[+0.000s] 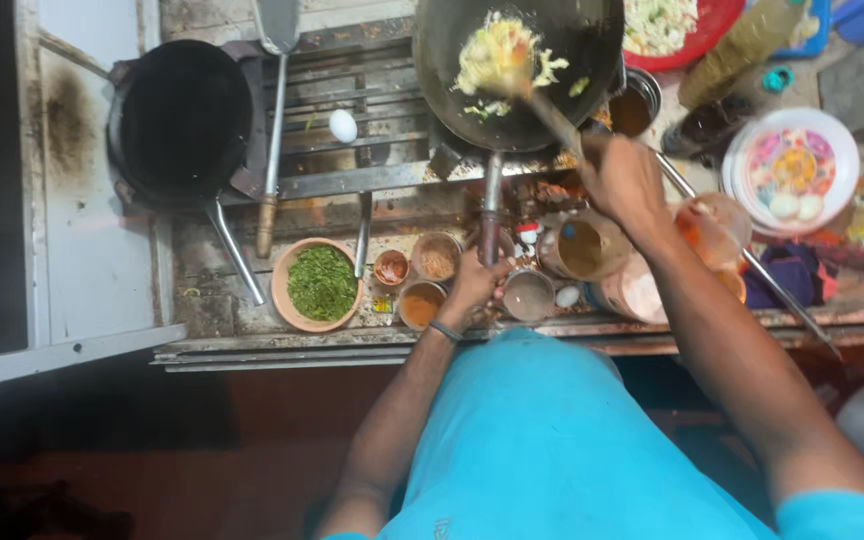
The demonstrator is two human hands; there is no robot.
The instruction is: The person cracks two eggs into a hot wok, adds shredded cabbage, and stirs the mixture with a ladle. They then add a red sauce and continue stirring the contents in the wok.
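Yellow scrambled egg with pale shreds (500, 60) already sits clumped in the round black steel wok (522, 70), so by the look of it the cooking is well under way; the mix is not yet plated and the stirring goes on. Your left hand (472, 285) is wrapped tight around the wok's long metal handle (492, 205), directly below the pan. Your right hand (624, 180) is closed around the wooden-handled spatula (542, 105), whose blade reaches up and left from your grip into the egg.

Just left of your left hand stand small round metal cups of brown and orange spice powders (422, 300), and further left a terracotta bowl of chopped green herbs (320, 285). Beside your right hand are open tins with tan and pinkish contents (587, 250). Right of it, a patterned white plate holds two whole eggs (792, 170). Above it, a red basin carries shredded cabbage (662, 25). Well left, a second black pan (182, 120) sits empty, with one white egg (343, 126) loose on the stove grate.
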